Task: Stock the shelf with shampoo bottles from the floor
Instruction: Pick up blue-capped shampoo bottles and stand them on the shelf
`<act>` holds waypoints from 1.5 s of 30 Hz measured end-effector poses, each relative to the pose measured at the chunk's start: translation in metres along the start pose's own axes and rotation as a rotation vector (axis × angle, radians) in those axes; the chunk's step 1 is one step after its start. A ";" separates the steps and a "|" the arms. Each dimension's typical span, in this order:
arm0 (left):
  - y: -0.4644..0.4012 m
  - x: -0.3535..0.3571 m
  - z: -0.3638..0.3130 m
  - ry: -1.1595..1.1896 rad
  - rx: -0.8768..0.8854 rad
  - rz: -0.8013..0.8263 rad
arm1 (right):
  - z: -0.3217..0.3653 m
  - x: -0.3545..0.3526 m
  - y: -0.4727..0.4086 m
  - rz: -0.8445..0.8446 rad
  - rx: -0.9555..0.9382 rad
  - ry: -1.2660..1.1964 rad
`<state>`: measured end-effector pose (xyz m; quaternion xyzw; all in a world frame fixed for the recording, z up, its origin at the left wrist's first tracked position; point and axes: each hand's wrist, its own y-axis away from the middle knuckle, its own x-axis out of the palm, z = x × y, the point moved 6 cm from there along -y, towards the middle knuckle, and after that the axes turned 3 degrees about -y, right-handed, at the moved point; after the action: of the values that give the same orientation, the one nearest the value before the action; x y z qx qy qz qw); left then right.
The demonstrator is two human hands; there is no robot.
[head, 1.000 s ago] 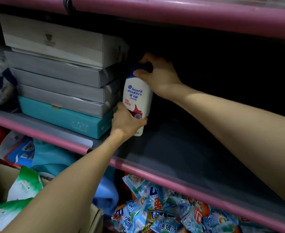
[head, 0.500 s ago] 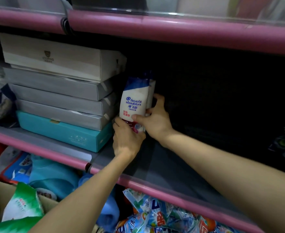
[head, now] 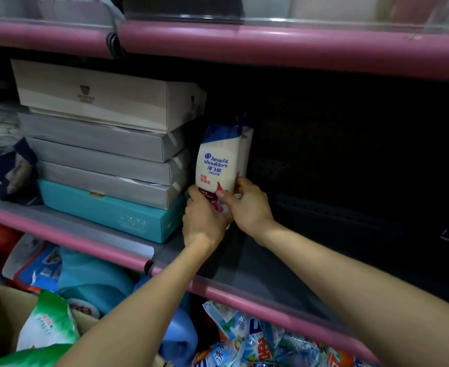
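Pink-edged shelves fill the view, and the middle shelf (head: 257,266) has a dark grey floor and a black back wall. On this shelf, a stack of flat boxes (head: 107,144) stands as the main landmark: one pale box on top, three grey ones under it, and a turquoise box at the bottom. Just to the right of the stack, a white shampoo bottle (head: 219,160) with a blue top stands upright, very near the box ends. Behind it a second similar bottle shows only partly. The left hand (head: 204,221) grips the lower part of the front bottle from the stack side, fingers curled around it. The right hand (head: 247,205) holds the same lower part from the other side, thumb on the front label. Below the stack, on the lower level, lie blue bottles (head: 91,279) and colourful bags (head: 247,343).
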<state>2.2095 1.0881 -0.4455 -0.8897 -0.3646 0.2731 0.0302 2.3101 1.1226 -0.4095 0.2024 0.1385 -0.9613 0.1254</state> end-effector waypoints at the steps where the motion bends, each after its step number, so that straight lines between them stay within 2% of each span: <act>1: 0.000 0.001 0.000 0.000 -0.002 0.003 | 0.000 0.000 0.000 0.003 0.002 0.001; 9: 0.012 -0.011 0.002 0.036 -0.099 0.119 | -0.003 -0.014 0.013 -0.026 0.094 0.020; 13: 0.045 -0.040 -0.012 0.034 -0.041 0.107 | 0.003 -0.029 0.054 0.005 0.142 -0.064; 17: 0.105 -0.056 -0.009 0.131 -0.006 0.237 | 0.003 -0.046 0.120 0.032 0.179 -0.119; 22: 0.187 -0.058 0.026 0.138 0.011 0.430 | -0.026 -0.047 0.207 0.123 0.221 -0.086; 28: 0.279 -0.032 0.115 -0.156 -0.137 0.702 | -0.114 -0.029 0.287 0.263 0.391 0.035; 32: 0.312 -0.028 0.184 -0.436 -0.249 0.796 | -0.176 -0.025 0.316 0.263 0.505 0.092; 41: 0.337 -0.023 0.258 -0.875 -0.266 0.867 | -0.284 -0.031 0.341 0.168 0.737 0.292; 45: 0.340 -0.020 0.270 -0.930 -0.276 0.844 | -0.305 -0.037 0.326 0.132 0.724 0.350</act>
<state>2.2756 0.7870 -0.7517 -0.7409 0.0101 0.5695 -0.3558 2.5479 0.9227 -0.7329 0.4025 -0.2030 -0.8889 0.0818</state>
